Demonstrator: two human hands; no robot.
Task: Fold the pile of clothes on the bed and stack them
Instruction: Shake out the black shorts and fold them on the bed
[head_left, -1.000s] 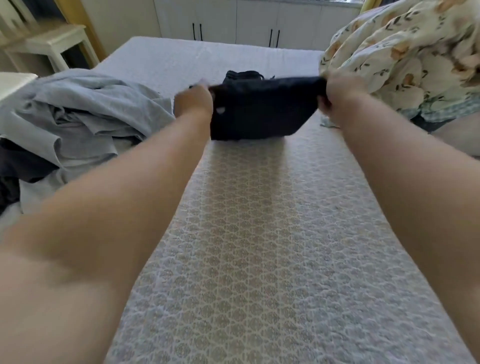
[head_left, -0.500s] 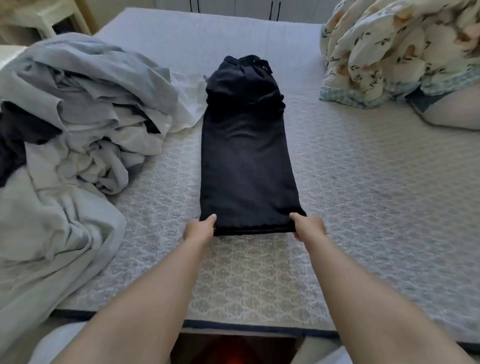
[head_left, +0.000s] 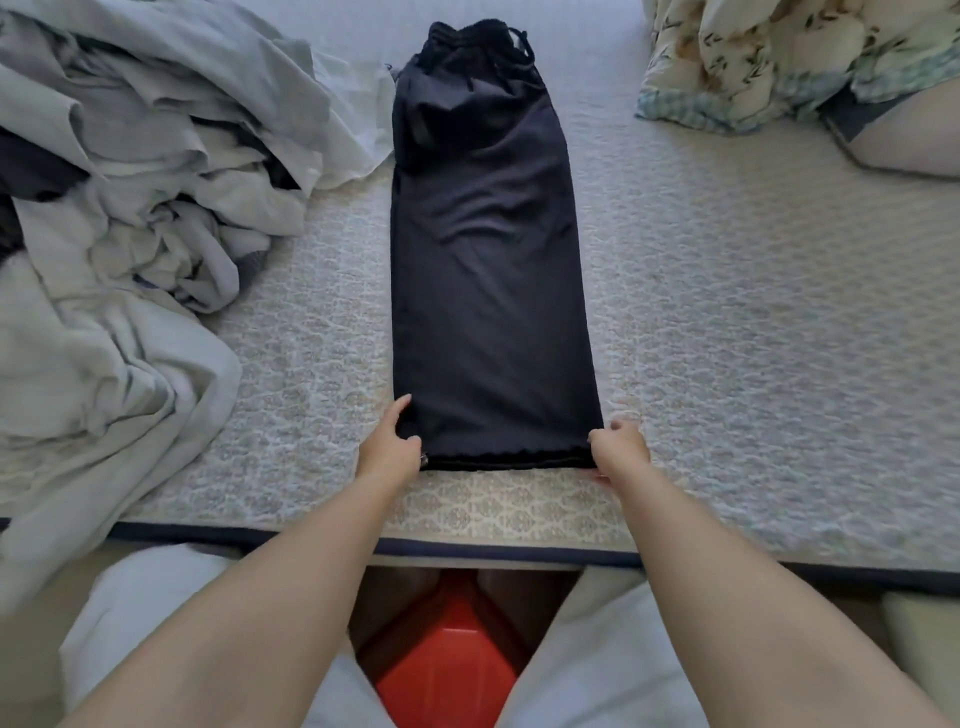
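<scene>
a dark garment (head_left: 488, 270) lies flat on the bed (head_left: 727, 312) as a long narrow strip, running from close to the near edge straight toward the far edge, with its gathered drawstring end bunched at the far end. the left hand (head_left: 390, 448) pinches the near left corner of the dark garment, thumb laid up along its side edge and the other fingers curled under the hem. the right hand (head_left: 619, 448) grips the near right corner, fingers curled around the hem, knuckles up. both forearms reach in over the near edge of the bed, and the hem between the two hands lies straight, parallel to that edge. the pile of clothes (head_left: 119, 208), crumpled pale grey and white cloth with some dark pieces in it, covers the left side of the bed and spills over its near left corner; its right fringe lies just beside the far part of the dark garment. a floral quilt (head_left: 779, 57) is bunched at the far right corner. below the near edge, a red object (head_left: 441, 670) shows between the person's legs.
</scene>
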